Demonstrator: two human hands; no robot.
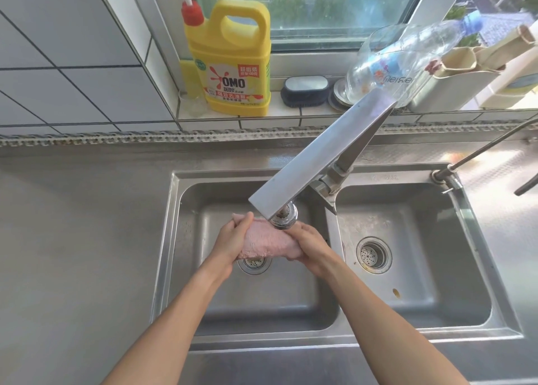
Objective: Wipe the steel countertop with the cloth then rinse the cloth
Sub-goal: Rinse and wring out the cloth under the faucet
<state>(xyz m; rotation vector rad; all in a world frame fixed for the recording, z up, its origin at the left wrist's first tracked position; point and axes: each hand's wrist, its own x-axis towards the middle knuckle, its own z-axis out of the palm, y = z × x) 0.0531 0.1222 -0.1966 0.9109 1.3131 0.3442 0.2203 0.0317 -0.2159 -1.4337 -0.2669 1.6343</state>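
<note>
- Broadly, the steel countertop fills the left and near parts of the scene, dull grey, with a double sink set into it right of centre.
- Over the left basin both hands hold the cloth, a pale pink, fuzzy wad bunched into a roll that lies just above the basin's drain.
- At the roll's left end the left hand has its fingers curled round the cloth; the right hand grips the right end the same way.
- From the sink's far rim a flat steel tap slants toward the near left, its round nozzle directly above the cloth and hiding part of it; I cannot tell if water is running.
- On the tiled sill at the far side stand a yellow detergent jug with a red pump, a dark scrubbing brush to its right, and a clear plastic bottle tilted over.
- Rightward, the other basin's drain lies uncovered.
</note>
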